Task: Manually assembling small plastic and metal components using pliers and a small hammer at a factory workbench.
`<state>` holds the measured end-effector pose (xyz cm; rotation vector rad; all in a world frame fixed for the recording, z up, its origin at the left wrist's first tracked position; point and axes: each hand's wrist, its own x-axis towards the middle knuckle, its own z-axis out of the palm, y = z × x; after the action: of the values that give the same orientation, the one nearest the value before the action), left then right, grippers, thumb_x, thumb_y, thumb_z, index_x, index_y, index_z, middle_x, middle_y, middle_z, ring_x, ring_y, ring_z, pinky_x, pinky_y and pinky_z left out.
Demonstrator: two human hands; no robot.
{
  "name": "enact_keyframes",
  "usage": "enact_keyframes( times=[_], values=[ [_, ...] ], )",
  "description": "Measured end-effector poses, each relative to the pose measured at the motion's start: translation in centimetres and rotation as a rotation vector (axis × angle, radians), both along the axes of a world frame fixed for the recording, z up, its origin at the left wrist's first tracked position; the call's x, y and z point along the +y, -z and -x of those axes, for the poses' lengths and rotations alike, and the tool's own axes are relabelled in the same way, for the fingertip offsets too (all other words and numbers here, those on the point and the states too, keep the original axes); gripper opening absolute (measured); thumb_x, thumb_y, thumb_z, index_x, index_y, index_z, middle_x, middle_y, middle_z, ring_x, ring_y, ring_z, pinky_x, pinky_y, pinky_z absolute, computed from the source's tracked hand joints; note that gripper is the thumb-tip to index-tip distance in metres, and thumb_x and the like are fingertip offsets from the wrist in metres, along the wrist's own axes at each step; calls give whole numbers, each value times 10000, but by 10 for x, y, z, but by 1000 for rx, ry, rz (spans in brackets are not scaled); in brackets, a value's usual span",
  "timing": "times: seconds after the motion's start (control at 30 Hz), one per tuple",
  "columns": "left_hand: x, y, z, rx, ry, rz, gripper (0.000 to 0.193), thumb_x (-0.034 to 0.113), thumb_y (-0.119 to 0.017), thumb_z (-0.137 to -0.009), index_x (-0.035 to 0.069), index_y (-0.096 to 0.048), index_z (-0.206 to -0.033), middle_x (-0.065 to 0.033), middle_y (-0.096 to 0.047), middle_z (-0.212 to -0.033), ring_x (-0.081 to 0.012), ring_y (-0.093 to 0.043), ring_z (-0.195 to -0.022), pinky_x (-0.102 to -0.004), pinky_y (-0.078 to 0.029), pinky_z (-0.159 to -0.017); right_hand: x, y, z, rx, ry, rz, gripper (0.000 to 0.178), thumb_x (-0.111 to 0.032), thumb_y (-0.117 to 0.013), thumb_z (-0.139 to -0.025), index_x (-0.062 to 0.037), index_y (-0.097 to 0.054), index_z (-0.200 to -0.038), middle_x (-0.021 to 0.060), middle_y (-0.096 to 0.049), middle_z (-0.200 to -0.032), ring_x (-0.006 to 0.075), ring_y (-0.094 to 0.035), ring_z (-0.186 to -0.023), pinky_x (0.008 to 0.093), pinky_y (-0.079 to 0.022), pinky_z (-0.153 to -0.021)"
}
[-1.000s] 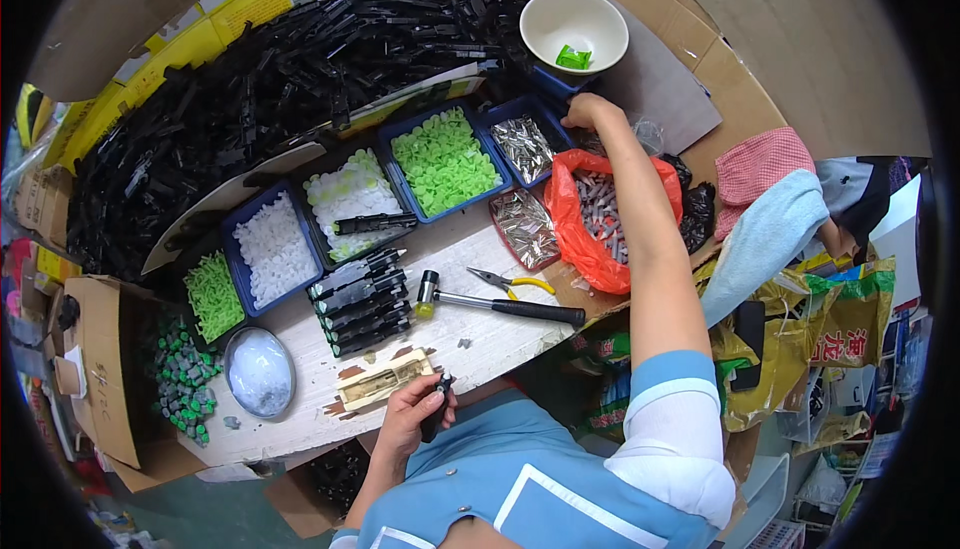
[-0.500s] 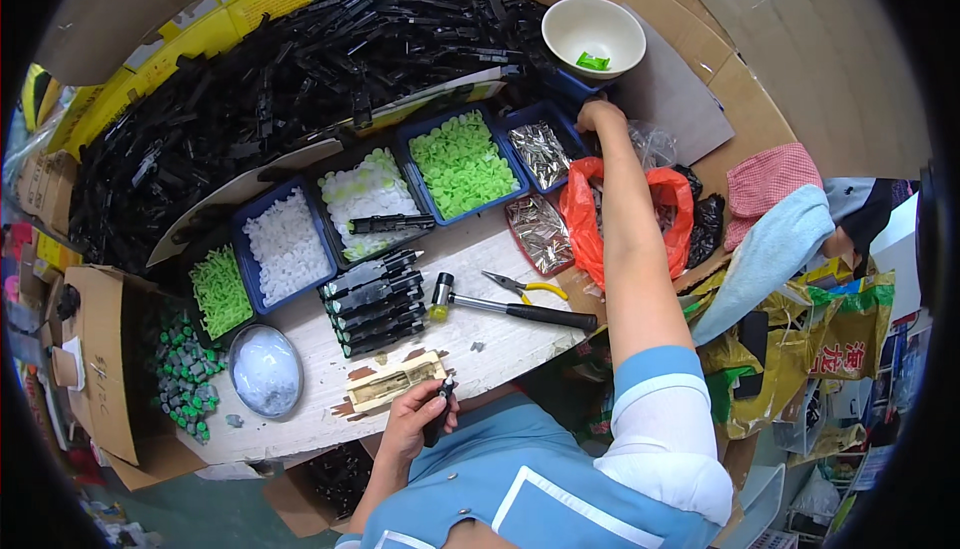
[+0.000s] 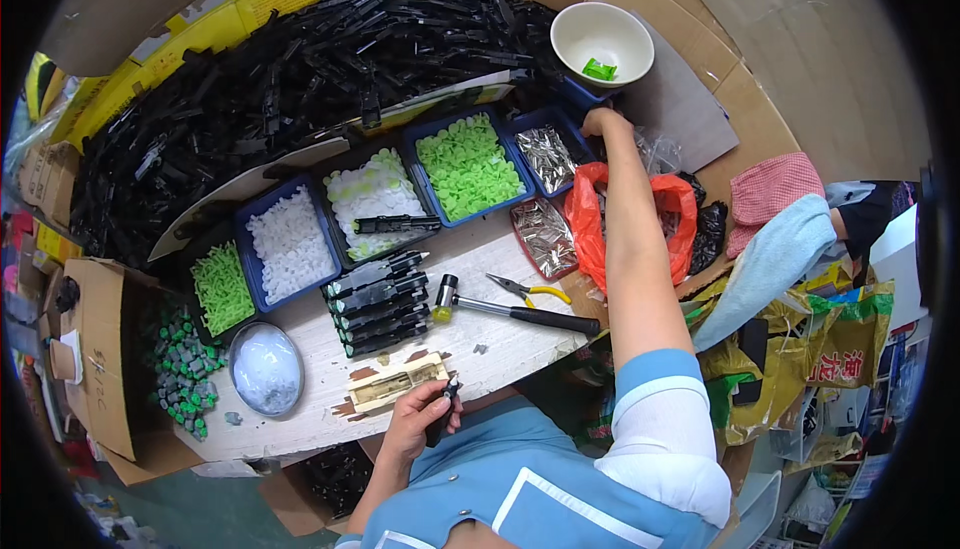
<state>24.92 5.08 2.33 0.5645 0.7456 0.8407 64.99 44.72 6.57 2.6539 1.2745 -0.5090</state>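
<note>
My left hand (image 3: 418, 419) is closed around a small black plastic piece (image 3: 435, 434) close to the table's front edge. Just beyond it lies a wooden fixture (image 3: 398, 383) with a long slot. My right arm stretches to the far right, where my right hand (image 3: 606, 123) dips by a blue tray below a cream bowl (image 3: 588, 37); its fingertips are hidden. Left of that hand are silver metal pieces (image 3: 545, 157) in a tray. A stack of black assembled pieces (image 3: 378, 304) sits mid-table beside a hammer (image 3: 520, 315) and yellow-handled pliers (image 3: 530, 291).
Trays of light-green pieces (image 3: 470, 167), white pieces (image 3: 290, 244) and green strips (image 3: 223, 289) line the back. Behind a cardboard divider rises a heap of black parts (image 3: 300, 79). A red plastic bag (image 3: 590, 234) stands by my right forearm; a round dish (image 3: 266, 369) sits left.
The whole view has shifted slightly, with the table things a little further right. My left hand still holds the black piece, and my right hand stays at the far tray.
</note>
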Motion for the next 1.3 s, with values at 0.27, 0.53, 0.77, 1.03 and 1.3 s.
enact_keyframes(
  times=[0.27, 0.53, 0.77, 1.03, 1.3],
  values=[
    [-3, 0, 2, -8, -18, 13, 272, 89, -548, -849, 6, -532, -1108, -106, -593, -843, -160, -577, -670, -260, -483, -565, -10, -19, 8, 9, -2, 107, 989, -315, -701, -682, -144, -54, -1410, 75, -262, -1419, 262, -301, -1278, 479, -326, -938],
    [-3, -1, 4, -23, -17, 14, 266, 89, -544, -851, 13, -534, -1107, -111, -591, -846, -159, -579, -676, -257, -485, -565, 9, 8, -24, 9, -194, -51, 867, -258, -726, -663, -71, -256, -1367, 104, -279, -1413, 276, -314, -1274, 458, -319, -983],
    [-6, -1, 4, -11, -11, 20, 262, 96, -545, -853, 16, -534, -1102, -111, -591, -850, -158, -581, -676, -255, -487, -566, -20, -25, -21, 391, -272, -253, 630, -300, -762, -638, 46, -542, -1117, 197, -551, -1143, 307, -536, -1047, 363, -430, -870],
    [-7, 0, 1, -10, 9, 14, 282, 111, -540, -858, 13, -522, -1122, -111, -588, -849, -157, -579, -674, -261, -491, -567, -27, -16, -37, 583, -198, -372, 443, -347, -734, -690, 1, -637, -947, 68, -607, -838, 182, -528, -711, 323, -423, -606],
    [-7, -1, 0, 1, 3, 13, 283, 113, -539, -859, 8, -522, -1121, -112, -588, -846, -156, -580, -673, -257, -493, -566, -32, -10, -36, 804, -205, -549, 214, -171, -655, -769, -8, -646, -906, 35, -606, -766, 150, -530, -677, 283, -415, -585]
  ],
)
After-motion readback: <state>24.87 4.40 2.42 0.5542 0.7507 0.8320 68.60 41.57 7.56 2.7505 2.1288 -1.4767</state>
